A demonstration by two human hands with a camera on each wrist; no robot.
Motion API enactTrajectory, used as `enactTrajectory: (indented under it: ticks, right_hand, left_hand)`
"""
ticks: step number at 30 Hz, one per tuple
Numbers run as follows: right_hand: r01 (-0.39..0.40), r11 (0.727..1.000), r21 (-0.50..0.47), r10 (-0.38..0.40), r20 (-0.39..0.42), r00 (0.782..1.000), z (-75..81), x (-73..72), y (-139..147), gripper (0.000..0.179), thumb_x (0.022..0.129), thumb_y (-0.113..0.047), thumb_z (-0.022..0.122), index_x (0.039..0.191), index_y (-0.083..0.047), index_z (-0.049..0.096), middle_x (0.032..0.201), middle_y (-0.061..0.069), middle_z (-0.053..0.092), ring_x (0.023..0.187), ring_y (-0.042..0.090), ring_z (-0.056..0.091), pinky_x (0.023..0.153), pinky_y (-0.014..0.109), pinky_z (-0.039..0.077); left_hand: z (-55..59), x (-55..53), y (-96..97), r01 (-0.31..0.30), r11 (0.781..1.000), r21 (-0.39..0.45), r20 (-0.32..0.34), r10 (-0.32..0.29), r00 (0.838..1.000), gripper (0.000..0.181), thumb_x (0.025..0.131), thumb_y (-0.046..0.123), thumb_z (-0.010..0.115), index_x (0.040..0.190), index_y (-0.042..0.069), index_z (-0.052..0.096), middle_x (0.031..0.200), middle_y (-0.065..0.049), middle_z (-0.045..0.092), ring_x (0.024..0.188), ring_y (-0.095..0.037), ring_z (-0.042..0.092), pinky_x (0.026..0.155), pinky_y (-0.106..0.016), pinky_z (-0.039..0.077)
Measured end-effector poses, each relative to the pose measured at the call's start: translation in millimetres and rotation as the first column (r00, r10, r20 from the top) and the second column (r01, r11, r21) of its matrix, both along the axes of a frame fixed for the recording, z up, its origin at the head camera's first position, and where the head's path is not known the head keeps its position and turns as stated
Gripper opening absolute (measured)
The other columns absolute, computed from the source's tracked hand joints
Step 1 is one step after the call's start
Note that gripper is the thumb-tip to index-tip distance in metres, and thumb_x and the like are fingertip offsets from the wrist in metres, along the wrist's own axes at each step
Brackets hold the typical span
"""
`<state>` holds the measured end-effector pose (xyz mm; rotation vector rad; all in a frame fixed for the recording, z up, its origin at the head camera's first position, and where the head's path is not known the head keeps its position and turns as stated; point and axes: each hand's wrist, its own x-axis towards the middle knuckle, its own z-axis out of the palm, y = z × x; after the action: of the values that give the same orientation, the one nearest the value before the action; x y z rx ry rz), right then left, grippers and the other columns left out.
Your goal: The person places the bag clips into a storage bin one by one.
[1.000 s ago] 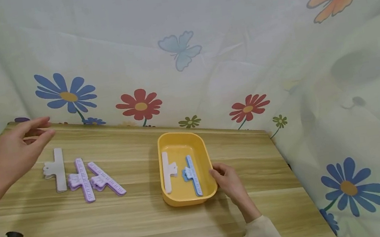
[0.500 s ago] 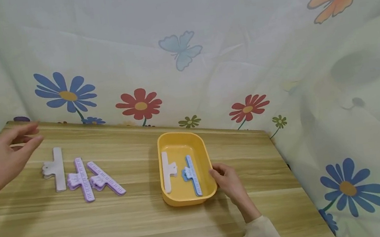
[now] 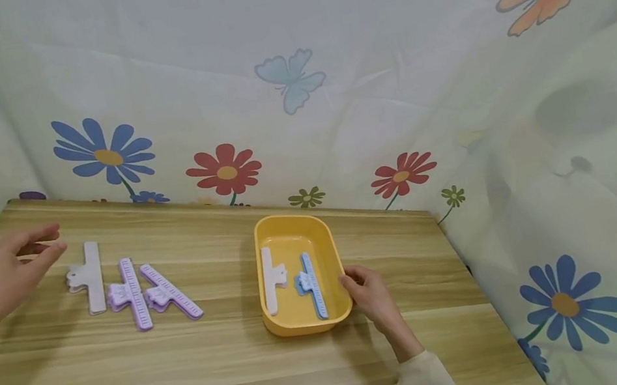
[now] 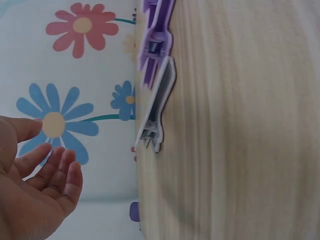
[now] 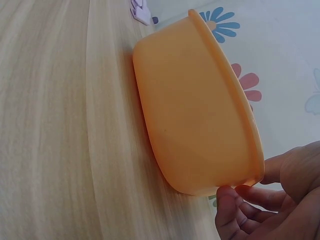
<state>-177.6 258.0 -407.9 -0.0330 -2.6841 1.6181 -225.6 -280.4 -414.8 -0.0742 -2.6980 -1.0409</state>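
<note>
My left hand (image 3: 2, 271) hovers over the table's left end, beside a pale grey clip (image 3: 94, 278). Its fingers are loosely bent and hold nothing, as the left wrist view also shows. Two lilac clips (image 3: 135, 294) (image 3: 171, 292) lie to the right of the grey one. With my right hand (image 3: 373, 295) I pinch the right rim of a yellow plastic basin (image 3: 310, 327) near its front corner. Inside the basin lie a white clip (image 3: 270, 283) and a blue clip (image 3: 314, 287), apart from each other. In the right wrist view the basin's outer wall (image 5: 195, 105) hides its contents.
The wooden table (image 3: 211, 384) carries the clips and the basin. A printed cloth (image 3: 196, 70) with flowers and butterflies stands along the table's back edge and on both sides.
My left hand has drifted left and then slightly down toward the grey clip's level, still holding nothing. The right hand, basin and clips have stayed in place.
</note>
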Motion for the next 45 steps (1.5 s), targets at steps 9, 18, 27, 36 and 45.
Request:
enactTrajectory:
  ticks: [9, 18, 27, 36, 45]
  right_hand:
    - [0.015, 1.000, -0.001, -0.016, -0.019, 1.000, 6.4, 6.7, -5.2, 0.029, 0.104, -0.001, 0.057, 0.124, 0.017, 0.063, 0.102, 0.031, 0.066, 0.086, 0.038, 0.065, 0.070, 0.042, 0.059]
    - [0.000, 1.000, -0.016, 0.000, -0.003, 1.000, 12.9, 7.6, -5.2, 0.029, 0.103, -0.001, 0.058, 0.124, 0.017, 0.063, 0.102, 0.032, 0.066, 0.087, 0.039, 0.064, 0.068, 0.034, 0.057]
    - [0.001, 1.000, -0.015, 0.000, 0.008, 1.000, 16.0, 8.4, -6.0, 0.029, 0.103, -0.002, 0.057, 0.125, 0.017, 0.063, 0.103, 0.032, 0.066, 0.087, 0.039, 0.065, 0.069, 0.037, 0.058]
    - [-0.009, 1.000, -0.019, 0.009, 0.005, 1.000, 15.2, 8.1, -5.4, 0.029, 0.103, -0.001, 0.057, 0.124, 0.018, 0.063, 0.102, 0.033, 0.065, 0.085, 0.038, 0.064, 0.067, 0.033, 0.057]
    - [-0.005, 1.000, -0.026, 0.006, 0.008, 1.000, 15.5, 7.4, -5.3, 0.030, 0.103, -0.002, 0.057, 0.125, 0.018, 0.062, 0.104, 0.033, 0.066, 0.087, 0.038, 0.065, 0.071, 0.040, 0.059]
  left_hand:
    - [-14.9, -1.5, -4.3, 0.038, 0.998, -0.048, 0.042, -0.036, 0.998, 0.055, 0.108, 0.029, 0.055, 0.139, -0.016, 0.049, 0.133, -0.042, 0.052, 0.112, -0.058, 0.054, 0.083, -0.070, 0.045]
    - [-26.7, -2.4, -6.4, 0.031, 0.998, -0.056, 0.136, -0.023, 0.990, 0.056, 0.107, 0.023, 0.058, 0.140, -0.020, 0.045, 0.132, -0.043, 0.050, 0.111, -0.057, 0.052, 0.087, -0.070, 0.044]
    - [-36.3, -6.0, -15.3, 0.093, 0.991, -0.096, 0.165, -0.076, 0.983, 0.059, 0.106, 0.026, 0.060, 0.135, -0.023, 0.046, 0.125, -0.045, 0.055, 0.109, -0.061, 0.054, 0.085, -0.070, 0.043]
    - [-46.8, -10.2, -17.7, 0.171, 0.979, -0.108, 0.244, -0.141, 0.960, 0.064, 0.104, 0.024, 0.064, 0.134, -0.028, 0.042, 0.117, -0.044, 0.060, 0.107, -0.061, 0.058, 0.083, -0.068, 0.048]
    - [-47.0, -14.7, -16.4, 0.192, 0.974, -0.121, 0.235, -0.160, 0.959, 0.063, 0.099, 0.016, 0.070, 0.129, -0.032, 0.043, 0.108, -0.042, 0.064, 0.089, -0.042, 0.065, 0.073, -0.054, 0.055]
